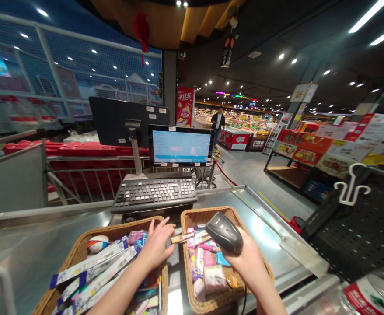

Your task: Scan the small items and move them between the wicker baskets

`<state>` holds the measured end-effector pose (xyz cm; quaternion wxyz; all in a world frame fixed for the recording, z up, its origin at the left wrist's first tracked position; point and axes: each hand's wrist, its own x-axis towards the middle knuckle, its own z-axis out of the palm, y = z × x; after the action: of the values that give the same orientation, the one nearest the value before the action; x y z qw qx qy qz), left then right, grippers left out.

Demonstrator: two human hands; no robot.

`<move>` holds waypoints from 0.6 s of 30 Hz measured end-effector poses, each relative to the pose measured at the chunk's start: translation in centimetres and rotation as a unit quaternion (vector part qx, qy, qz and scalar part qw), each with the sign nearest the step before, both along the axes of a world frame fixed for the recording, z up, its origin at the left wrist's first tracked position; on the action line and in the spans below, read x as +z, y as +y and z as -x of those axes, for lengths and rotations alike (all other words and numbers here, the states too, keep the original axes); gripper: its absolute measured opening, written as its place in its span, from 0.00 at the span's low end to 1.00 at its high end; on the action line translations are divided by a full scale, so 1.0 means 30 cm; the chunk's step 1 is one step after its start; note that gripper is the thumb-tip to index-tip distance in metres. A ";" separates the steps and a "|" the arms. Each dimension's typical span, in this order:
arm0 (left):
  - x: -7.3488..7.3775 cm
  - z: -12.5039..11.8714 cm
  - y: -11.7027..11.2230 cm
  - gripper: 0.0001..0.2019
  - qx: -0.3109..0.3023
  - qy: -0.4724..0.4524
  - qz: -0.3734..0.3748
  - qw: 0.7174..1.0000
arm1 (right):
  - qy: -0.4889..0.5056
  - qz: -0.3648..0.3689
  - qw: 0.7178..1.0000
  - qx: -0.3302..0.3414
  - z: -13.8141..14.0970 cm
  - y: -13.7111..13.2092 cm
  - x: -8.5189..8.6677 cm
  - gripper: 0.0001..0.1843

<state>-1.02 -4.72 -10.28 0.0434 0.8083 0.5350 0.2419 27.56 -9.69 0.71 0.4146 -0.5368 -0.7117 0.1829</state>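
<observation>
My right hand [246,258] grips a black handheld barcode scanner [224,232], holding it above the right wicker basket [264,258]. Small packaged goods fill that basket, among them a pink packet [208,257], a blue item [222,260] and a pale square pack [214,278]. Fingers spread, my left hand [157,245] hovers over the right edge of the left wicker basket [77,245]. Just beyond its fingertips is a narrow brown-and-white stick-shaped packet [183,237] by the right basket's rim; I cannot tell whether they touch. Long white-and-purple boxes [93,262] and a ball [98,243] lie in the left basket.
Behind the baskets stand a black keyboard [155,192] and a lit monitor [182,146] on the metal counter [254,218]. A second screen [126,120] faces away. A white hook [352,186] hangs at right. A person [218,121] stands in the aisle.
</observation>
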 end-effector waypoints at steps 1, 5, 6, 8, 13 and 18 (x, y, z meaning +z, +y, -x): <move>-0.004 -0.005 0.000 0.10 -0.002 0.004 -0.007 1.000 | 0.001 -0.001 1.000 0.002 0.000 0.002 0.000 0.11; -0.012 -0.021 0.002 0.09 0.004 0.026 -0.010 1.000 | 0.000 -0.001 1.000 0.021 0.001 0.004 0.011 0.10; -0.011 -0.024 0.003 0.08 0.002 0.031 -0.006 0.999 | 0.000 0.000 1.000 0.021 0.000 0.003 0.016 0.10; -0.001 -0.034 0.006 0.07 -0.008 0.033 -0.002 0.999 | -0.003 0.000 1.000 0.018 -0.001 0.003 0.021 0.08; 0.035 -0.090 0.033 0.08 -0.067 0.028 -0.049 0.996 | -0.007 -0.008 1.000 0.011 -0.006 0.015 -0.003 0.07; 0.033 -0.115 0.042 0.18 -0.126 0.042 -0.060 0.989 | 0.003 -0.014 1.000 -0.010 -0.030 0.022 -0.032 0.11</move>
<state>2.45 -3.46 -9.30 0.0022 0.8801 0.4144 0.2316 28.46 -9.03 -0.25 0.4264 -0.5377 -0.7071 0.1705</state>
